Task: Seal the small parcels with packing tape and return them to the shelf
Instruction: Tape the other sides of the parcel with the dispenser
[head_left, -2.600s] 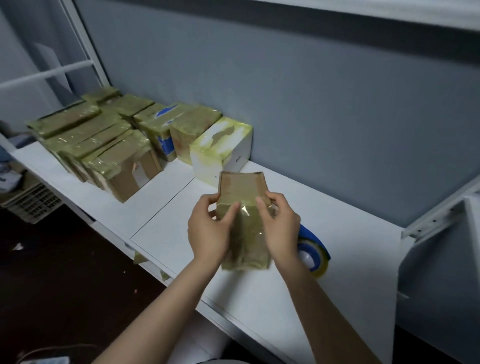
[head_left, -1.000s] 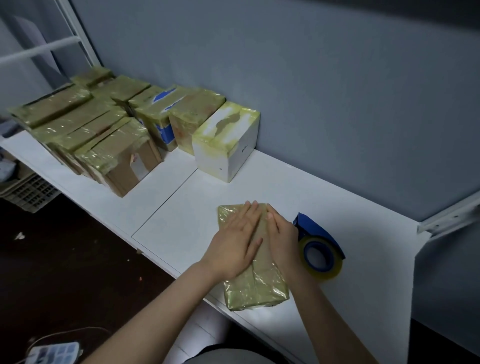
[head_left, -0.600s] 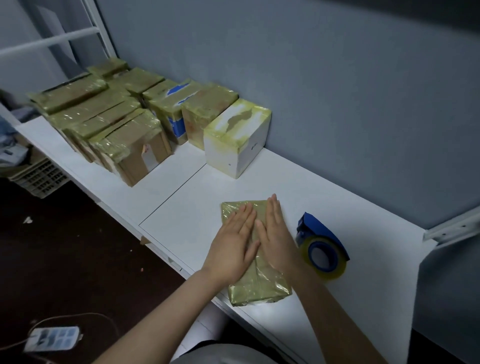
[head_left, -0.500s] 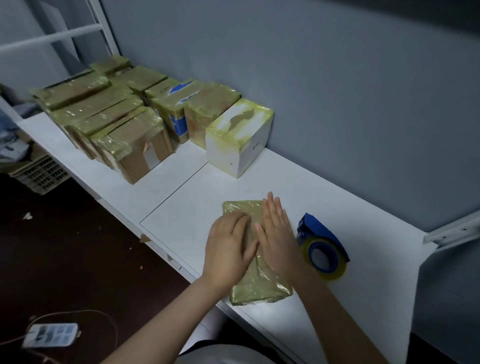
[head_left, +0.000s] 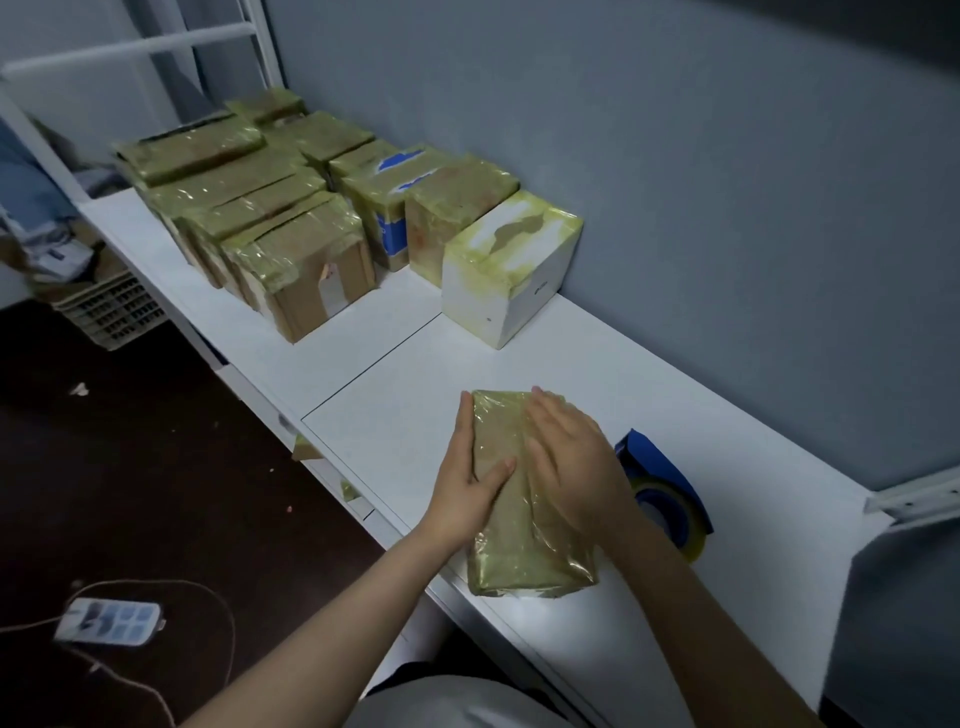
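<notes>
A: Whereas both hands lay flat on top of the parcel (head_left: 519, 545) a moment ago, what is different now?

B: The left hand (head_left: 462, 488) has slid to the left edge. Its fingers lie straight along that side and the thumb rests on the top. The right hand (head_left: 571, 462) stays spread flat on the top face, fingers straight. So the hands are apart, both pressing, and neither is closed around the parcel.

A: And before that?

B: A little earlier the parcel was held up in the air between both hands. Now it lies flat on the white bench (head_left: 395, 426), near the front edge, just beside the tape dispenser (head_left: 670, 499).

A: What does this mean for the task?

B: I think the taping of this parcel is nearly finished. The tape seems to cover all its visible faces, and the hands are only smoothing it down at the edge. The dispenser is not touched. Probably what remains is to put the parcel back with the others.

A: How many things do you count?

B: One parcel under the hands, one dispenser, two hands. Along the wall there is a row of taped parcels (head_left: 306, 254). I count about ten, ending with a white box (head_left: 511, 270), but they hide each other, so I cannot give the exact number. On the floor I see one power strip (head_left: 111, 621) and one plastic crate (head_left: 109, 312).
</notes>
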